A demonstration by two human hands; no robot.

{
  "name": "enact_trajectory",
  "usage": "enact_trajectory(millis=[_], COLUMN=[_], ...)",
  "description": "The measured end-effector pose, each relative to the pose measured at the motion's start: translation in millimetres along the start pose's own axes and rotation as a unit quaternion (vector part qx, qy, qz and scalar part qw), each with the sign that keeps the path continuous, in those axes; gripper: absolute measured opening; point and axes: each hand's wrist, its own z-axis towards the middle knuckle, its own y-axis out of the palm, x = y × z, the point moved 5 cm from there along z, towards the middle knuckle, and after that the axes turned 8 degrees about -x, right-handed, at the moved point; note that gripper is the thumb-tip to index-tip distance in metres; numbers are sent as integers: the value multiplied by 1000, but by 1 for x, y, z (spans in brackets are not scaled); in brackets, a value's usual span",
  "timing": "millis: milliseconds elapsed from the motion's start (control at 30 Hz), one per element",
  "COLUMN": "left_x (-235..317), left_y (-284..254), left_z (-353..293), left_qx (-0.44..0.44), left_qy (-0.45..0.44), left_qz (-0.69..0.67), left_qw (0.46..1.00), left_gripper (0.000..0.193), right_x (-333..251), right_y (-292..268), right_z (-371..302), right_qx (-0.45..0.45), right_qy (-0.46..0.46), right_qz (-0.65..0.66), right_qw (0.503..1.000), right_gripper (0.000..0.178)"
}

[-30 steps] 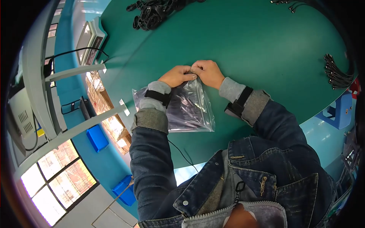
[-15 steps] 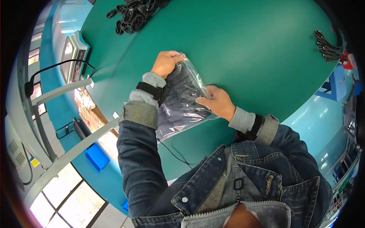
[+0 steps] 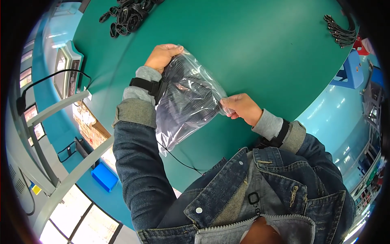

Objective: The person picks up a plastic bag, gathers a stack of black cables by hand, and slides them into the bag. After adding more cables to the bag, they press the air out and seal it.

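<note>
A clear plastic bag [image 3: 189,99] full of black cables hangs stretched between my hands over the green table. My left hand [image 3: 163,57] pinches its far upper corner, fingers closed on the plastic. At the right corner, my right hand [image 3: 241,107] grips the bag between thumb and fingers. The cables inside lie in a dense bunch; the film's glare hides part of them. A thin dark cord [image 3: 178,157] shows below the bag's lower edge, running toward my jacket.
Coiled black cables [image 3: 132,16] are piled at the far left of the green table [image 3: 260,49]. A bundle of black cables [image 3: 340,32] lies at the far right edge. On the left stand a scale [image 3: 70,69] and a grey metal frame [image 3: 73,175]. A blue bin [image 3: 105,177] sits beyond it.
My right hand has shifted from lying on the bag's side to pinching its right corner. The bag is pulled wider and flatter, and the whole view has shifted slightly.
</note>
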Motion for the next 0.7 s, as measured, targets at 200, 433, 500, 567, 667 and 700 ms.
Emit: enact_trajectory(millis=[200, 433, 500, 567, 667, 700], left_x=[-3, -2, 4, 8, 10, 9], left_y=[-6, -9, -19, -29, -40, -41], left_z=[3, 1, 0, -2, -8, -7], left_qx=[11, 69, 125, 149, 70, 70], left_qy=[2, 25, 17, 13, 40, 39], left_qz=[3, 24, 93, 129, -30, -26], left_qw=[1000, 997, 988, 980, 996, 996], left_gripper=[17, 18, 17, 17, 15, 15], right_x=[11, 27, 35, 41, 30, 19], right_y=[0, -12, -18, -27, -27, -30], right_z=[-13, -18, -24, -26, -27, -25], right_qx=[66, 71, 93, 102, 114, 143], right_qy=[29, -32, -96, -123, -179, -192], right_qz=[30, -46, -134, -119, -86, -86], right_qw=[997, 996, 982, 980, 973, 967], right_gripper=[24, 20, 19, 19, 18, 18])
